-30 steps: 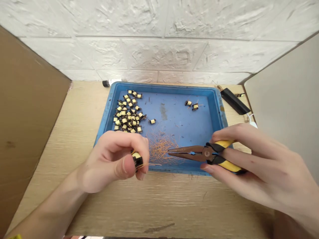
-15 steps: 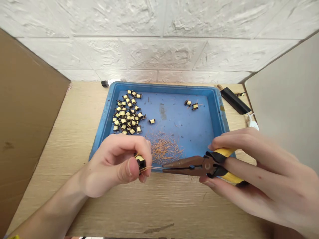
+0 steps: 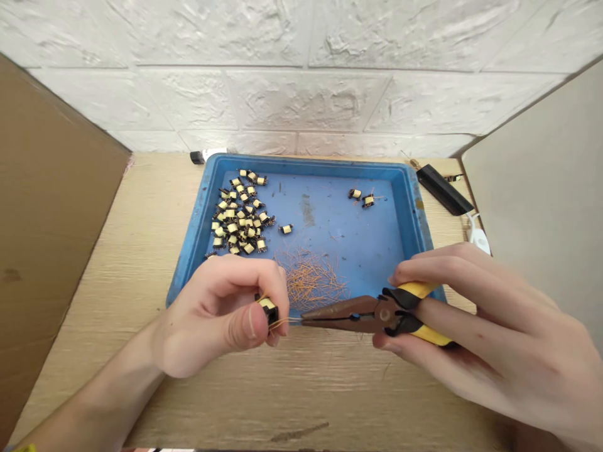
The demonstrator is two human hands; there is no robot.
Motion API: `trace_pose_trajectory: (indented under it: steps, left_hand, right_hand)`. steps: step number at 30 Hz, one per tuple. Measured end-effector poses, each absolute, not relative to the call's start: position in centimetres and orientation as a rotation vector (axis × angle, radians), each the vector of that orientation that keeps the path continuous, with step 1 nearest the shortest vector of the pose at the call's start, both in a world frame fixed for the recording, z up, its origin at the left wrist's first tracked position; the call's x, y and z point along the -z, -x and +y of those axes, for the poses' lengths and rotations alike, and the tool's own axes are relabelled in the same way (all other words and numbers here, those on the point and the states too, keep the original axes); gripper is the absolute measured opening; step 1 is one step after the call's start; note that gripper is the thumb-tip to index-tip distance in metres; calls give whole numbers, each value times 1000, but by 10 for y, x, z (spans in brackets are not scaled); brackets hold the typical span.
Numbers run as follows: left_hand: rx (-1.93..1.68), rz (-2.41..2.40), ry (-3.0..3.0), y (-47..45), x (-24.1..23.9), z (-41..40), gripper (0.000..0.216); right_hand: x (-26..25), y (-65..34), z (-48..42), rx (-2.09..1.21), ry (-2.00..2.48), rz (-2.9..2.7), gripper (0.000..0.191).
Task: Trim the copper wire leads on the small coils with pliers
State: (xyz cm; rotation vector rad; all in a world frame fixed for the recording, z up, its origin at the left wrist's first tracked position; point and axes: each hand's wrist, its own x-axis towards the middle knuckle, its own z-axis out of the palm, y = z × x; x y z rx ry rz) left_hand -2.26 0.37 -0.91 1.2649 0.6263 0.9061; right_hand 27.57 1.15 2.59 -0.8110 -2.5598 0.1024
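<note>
My left hand (image 3: 221, 314) is closed in a pinch on a small black-and-yellow wound coil part (image 3: 268, 307), held just over the near edge of a blue tray (image 3: 198, 213). Thin copper wire sticks out of the part to the right. My right hand (image 3: 480, 333) grips the yellow-and-black handles of needle-nose pliers (image 3: 358, 312). The plier tips touch the copper wire right beside the part. A heap of several like parts (image 3: 239, 216) lies in the tray's left half, two more parts (image 3: 362, 197) at its back right, and a pile of cut copper wire bits (image 3: 308, 276) near the front.
The tray sits on a wooden table (image 3: 306, 389) against a white brick wall. A brown cardboard panel (image 3: 47, 232) stands at the left, a grey panel (image 3: 541, 188) at the right. A black flat object (image 3: 443, 189) and a white cable piece (image 3: 478, 237) lie right of the tray.
The pliers moved down and left from above the wire pile until their tips met the wire at the part. My left hand shifted slightly down and right with the part.
</note>
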Motion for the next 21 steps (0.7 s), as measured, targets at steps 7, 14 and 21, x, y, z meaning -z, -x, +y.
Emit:
trace_pose_trajectory:
  steps: [7,14,21]
  left_hand:
    - [-893,627,-1261,23,8,2,40]
    - [-889,639,-1268,22,8,4,42]
    - [-889,642,-1502,29,-2,-3,50]
  right_hand:
    - [-24,-276,13,-101,794,-2562,36]
    - [-25,-277,12,-118,787,-2577,35]
    - [-28,-276,15,-253,734,-2612,42]
